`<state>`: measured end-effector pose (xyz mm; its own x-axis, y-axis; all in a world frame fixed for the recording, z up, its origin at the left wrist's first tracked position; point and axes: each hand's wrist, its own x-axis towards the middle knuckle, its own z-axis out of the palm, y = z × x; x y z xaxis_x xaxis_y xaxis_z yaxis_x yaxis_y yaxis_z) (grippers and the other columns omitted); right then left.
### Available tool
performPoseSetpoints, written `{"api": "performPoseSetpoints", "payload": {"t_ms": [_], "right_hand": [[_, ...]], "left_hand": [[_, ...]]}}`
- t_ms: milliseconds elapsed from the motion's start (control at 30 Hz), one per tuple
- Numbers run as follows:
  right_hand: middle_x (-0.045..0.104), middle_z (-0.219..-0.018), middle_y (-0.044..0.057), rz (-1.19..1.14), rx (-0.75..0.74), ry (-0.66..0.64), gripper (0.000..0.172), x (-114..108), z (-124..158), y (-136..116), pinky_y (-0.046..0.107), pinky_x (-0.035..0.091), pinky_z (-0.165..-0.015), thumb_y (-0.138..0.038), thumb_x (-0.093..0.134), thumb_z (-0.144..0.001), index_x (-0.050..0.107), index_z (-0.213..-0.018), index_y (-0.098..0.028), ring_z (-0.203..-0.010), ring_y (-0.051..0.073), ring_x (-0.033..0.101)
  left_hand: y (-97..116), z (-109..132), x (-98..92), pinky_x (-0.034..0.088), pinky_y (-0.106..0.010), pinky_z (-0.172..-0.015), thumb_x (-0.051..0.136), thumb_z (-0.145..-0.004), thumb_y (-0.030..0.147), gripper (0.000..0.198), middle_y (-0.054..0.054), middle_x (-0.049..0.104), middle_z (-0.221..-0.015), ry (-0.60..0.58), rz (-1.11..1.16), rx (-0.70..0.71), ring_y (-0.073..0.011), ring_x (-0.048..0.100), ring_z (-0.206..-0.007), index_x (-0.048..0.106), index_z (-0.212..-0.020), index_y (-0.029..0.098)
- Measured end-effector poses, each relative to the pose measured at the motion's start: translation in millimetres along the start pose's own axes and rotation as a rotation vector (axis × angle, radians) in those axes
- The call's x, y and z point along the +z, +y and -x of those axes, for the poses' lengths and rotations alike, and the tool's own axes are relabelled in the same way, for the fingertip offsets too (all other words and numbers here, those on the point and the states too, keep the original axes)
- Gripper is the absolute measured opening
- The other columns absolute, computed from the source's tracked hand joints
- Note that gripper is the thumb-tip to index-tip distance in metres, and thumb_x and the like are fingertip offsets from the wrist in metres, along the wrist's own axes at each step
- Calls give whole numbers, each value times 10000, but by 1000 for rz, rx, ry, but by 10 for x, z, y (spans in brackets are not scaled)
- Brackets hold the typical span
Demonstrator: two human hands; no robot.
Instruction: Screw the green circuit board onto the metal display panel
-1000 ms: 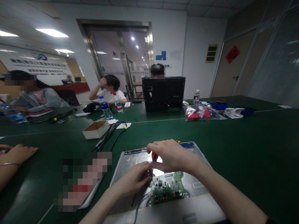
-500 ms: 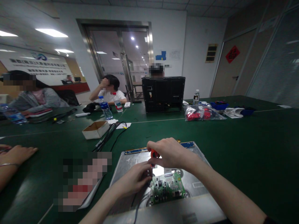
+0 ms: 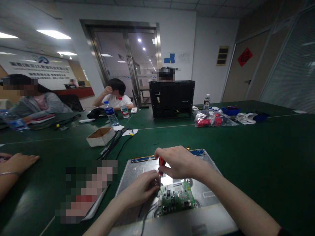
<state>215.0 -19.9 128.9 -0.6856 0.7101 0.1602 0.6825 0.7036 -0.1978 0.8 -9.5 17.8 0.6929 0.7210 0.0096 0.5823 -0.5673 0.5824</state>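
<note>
My right hand [image 3: 180, 162] is closed round the red and black handle of a screwdriver [image 3: 161, 163], which points down. Its tip is hidden by my left fingers, close to the upper left corner of a green circuit board [image 3: 176, 196]. My left hand [image 3: 142, 187] is pinched at the lower end of the screwdriver; what lies between those fingertips I cannot make out. Under both hands lies a flat silver metal panel [image 3: 209, 177] carrying the board. A blue circuit strip [image 3: 197, 152] runs along its far edge, and a dark cable [image 3: 145, 216] crosses its near left part.
Left of the panel are black cables [image 3: 113, 144], an open small box [image 3: 100, 137] and a blurred-out flat item [image 3: 91, 193]. Another person's hand [image 3: 22, 164] rests at far left. A black monitor housing [image 3: 172, 100], bottles [image 3: 110, 113] and a plastic bag [image 3: 213, 119] stand farther back.
The screwdriver handle has turned slightly in my right hand, showing more black along its side. My left hand has hardly moved. The panel and board stay in place.
</note>
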Motion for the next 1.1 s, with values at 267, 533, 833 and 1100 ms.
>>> {"api": "performPoseSetpoints", "payload": {"t_ms": [267, 533, 833, 1100], "right_hand": [[755, -1039, 63, 34, -46, 7, 199, -6, 28, 4, 295, 367, -599, -322, 658, -958, 578, -1092, -198, -853, 236, 706], [742, -1097, 89, -18, -48, 10, 291, 31, 23, -15, 295, 353, -599, -170, 614, -911, 559, -1197, -173, -836, 220, 690], [772, -917, 26, 69, -24, 47, 149, 40, 5, 9, 285, 274, -570, -337, 672, -966, 613, -1012, -208, -775, 203, 694], [698, -1181, 97, -27, -112, 56, 300, 32, 31, -5, 293, 380, -614, -148, 651, -866, 600, -1161, -156, -904, 214, 678]], "left_hand": [[-15, -4, 2, 447, -296, -744, 525, -896, 193, 95, -53, 664, -951, 4, -2, 16, -214, 587, -829, 619, -901, 187], [-53, -6, 28, 453, -298, -762, 527, -886, 180, 128, -58, 672, -962, 10, 6, 31, -222, 602, -848, 641, -946, 180], [-40, -2, 13, 448, -291, -743, 511, -907, 182, 112, -50, 672, -953, 0, 12, 29, -211, 588, -833, 622, -921, 188], [-90, -24, 38, 460, -309, -770, 524, -901, 205, 115, -63, 671, -969, 1, 26, 37, -227, 599, -848, 628, -941, 176]]}}
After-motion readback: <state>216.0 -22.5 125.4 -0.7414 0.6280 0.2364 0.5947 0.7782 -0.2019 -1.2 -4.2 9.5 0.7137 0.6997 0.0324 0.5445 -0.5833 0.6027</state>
